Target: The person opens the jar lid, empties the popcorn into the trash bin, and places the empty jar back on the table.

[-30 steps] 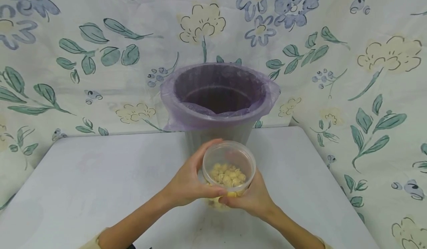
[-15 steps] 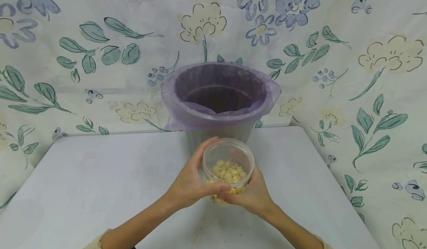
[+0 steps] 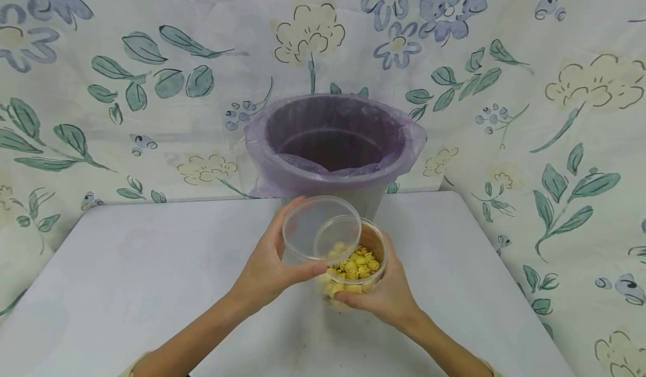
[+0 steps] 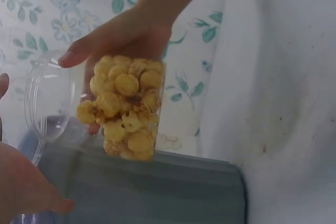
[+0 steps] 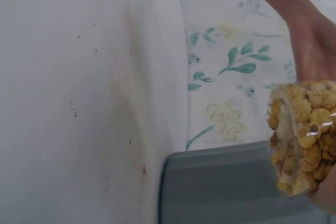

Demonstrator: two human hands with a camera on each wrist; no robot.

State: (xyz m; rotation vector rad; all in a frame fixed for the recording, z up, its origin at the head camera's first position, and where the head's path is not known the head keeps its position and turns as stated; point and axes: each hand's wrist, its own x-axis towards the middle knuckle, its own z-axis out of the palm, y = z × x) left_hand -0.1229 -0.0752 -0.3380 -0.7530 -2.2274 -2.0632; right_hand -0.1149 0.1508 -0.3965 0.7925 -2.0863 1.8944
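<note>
My left hand (image 3: 270, 262) grips a round clear lid (image 3: 308, 225) by its edge, thumb at the front and fingers behind. The lid is off, tilted over the left part of a clear plastic jar (image 3: 379, 253). Yellow popcorn (image 3: 355, 266) fills part of that jar, which my right hand (image 3: 386, 290) holds round its right side with the thumb in front. In the left wrist view the right hand (image 4: 136, 32) wraps the jar behind the popcorn (image 4: 126, 108). The right wrist view has the jar's bottom with popcorn (image 5: 307, 135) at its right edge.
Behind the hands stands a grey bin (image 3: 363, 200) with a purple liner bag (image 3: 257, 158) folded over its rim. The white table (image 3: 151, 265) bears small specks. A floral cloth (image 3: 202, 113) hangs behind and to the right.
The lid has come off the jar, lifted up and to the left by my left hand. My right hand and the jar stay almost in place.
</note>
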